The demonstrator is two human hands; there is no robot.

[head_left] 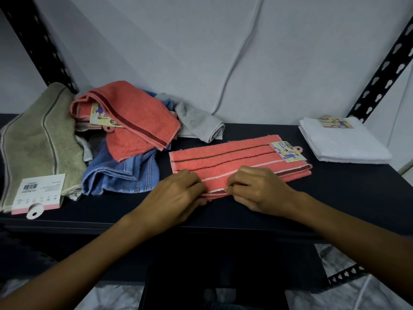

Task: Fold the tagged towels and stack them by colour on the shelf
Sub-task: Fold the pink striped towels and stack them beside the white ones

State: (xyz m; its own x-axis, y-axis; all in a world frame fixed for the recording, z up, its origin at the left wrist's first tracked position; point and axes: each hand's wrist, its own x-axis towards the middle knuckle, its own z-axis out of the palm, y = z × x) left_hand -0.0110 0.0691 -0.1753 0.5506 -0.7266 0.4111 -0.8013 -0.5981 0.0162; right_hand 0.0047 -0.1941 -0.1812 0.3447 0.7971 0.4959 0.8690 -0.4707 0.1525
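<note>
A coral striped towel [237, 161] lies folded lengthwise on the dark shelf [335, 186], its card tag [287, 151] at the far right corner. My left hand [178, 193] and my right hand [257, 186] both pinch its near edge, close together. A folded white towel [344, 144] with a tag rests at the back right. At the left sits a loose pile: another coral towel [134, 115] with a tag, a blue towel [120, 171], a grey towel [199, 121] and an olive towel [38, 142] with a barcode tag [38, 191].
Black perforated shelf uprights stand at the back left [33, 41] and back right [384, 70]. A grey cable [241, 61] hangs down the wall behind. The shelf's front edge [156, 227] runs just under my wrists, with a marbled floor below.
</note>
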